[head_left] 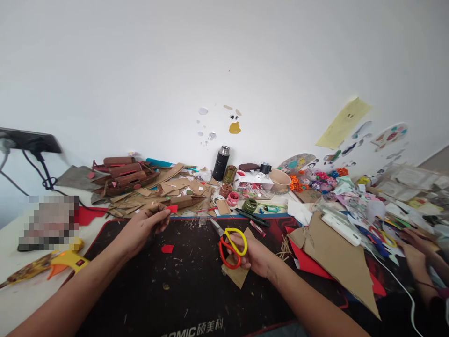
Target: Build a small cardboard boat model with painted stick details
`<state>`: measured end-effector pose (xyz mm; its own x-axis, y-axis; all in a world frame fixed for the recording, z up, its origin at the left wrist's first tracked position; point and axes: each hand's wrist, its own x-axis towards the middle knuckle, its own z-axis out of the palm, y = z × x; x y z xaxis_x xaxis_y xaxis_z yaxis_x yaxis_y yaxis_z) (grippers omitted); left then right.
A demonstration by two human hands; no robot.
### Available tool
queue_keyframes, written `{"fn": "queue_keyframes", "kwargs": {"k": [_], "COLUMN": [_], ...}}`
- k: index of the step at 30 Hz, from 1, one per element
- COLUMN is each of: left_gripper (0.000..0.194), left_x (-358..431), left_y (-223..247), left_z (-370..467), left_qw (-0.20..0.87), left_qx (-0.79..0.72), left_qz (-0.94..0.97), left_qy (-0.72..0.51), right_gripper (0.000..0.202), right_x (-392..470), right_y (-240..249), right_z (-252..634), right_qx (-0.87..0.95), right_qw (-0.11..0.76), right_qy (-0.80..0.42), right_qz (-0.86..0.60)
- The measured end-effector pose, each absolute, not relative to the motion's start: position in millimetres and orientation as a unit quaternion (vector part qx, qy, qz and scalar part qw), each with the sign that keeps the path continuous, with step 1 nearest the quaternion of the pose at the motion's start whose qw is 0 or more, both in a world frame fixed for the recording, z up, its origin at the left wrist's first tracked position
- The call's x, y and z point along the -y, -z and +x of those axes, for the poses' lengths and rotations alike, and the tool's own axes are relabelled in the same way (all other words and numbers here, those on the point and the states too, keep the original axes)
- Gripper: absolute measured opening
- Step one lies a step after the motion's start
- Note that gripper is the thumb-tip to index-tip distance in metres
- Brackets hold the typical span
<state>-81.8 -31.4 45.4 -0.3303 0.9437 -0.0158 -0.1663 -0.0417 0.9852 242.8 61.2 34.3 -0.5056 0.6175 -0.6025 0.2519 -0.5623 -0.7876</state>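
Observation:
My left hand [154, 221] pinches a small red paper piece [172, 209] between thumb and fingertips, above the back of the black desk mat [140, 290]. In my right hand [250, 252] are scissors with one yellow and one red handle loop [234, 252]; their blades [216, 228] point up and to the left. A brown cardboard scrap [237, 276] is under the scissors and the right fingers; whether it is held or just lies there I cannot tell. Another red paper scrap [167, 248] lies on the mat between the hands.
Cardboard strips [175, 185] and brown model boats [126, 173] crowd the back left. A yellow glue gun [52, 267] rests at left. Behind the mat stand a black flask [220, 164] and paint jars [249, 205]. Large cardboard [336, 252] lies at right, near another person's hands [417, 243].

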Motion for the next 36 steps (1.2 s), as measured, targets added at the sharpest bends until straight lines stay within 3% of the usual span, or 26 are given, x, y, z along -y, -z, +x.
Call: {"fn": "queue_keyframes", "kwargs": {"k": [5,15,22,33,36], "left_gripper": [0.042,0.033,0.018,0.045,0.050], "left_x": [28.8,22.4,7.3,-19.7,-24.4], "left_y": [-40.6,-50.2,-72.5,-98.0,-97.9], "left_z": [-79.5,-59.4,-45.6,-49.1,-61.9], "left_qw": [0.459,0.536,0.569,0.494,0.414], "left_qx": [-0.522,-0.481,-0.449,-0.469,-0.525], "left_qz": [0.362,0.261,0.215,0.322,0.328], "left_qy": [-0.622,-0.643,-0.655,-0.657,-0.667], "right_gripper": [0.062,0.051,0.054,0.066,0.065], "right_x": [-47.5,-37.6,-47.9,-64.4,-72.5], "right_y": [-27.6,-57.3,-33.4,-35.7,-27.3], "right_z": [244.6,209.3,157.2,109.5,112.8], "right_qx": [0.485,0.577,0.518,0.510,0.524], "right_qw": [0.134,0.167,0.180,0.278,0.308], "right_qy": [-0.741,-0.756,-0.806,-0.798,-0.777], "right_qz": [-0.445,-0.259,-0.225,-0.158,-0.166]}}
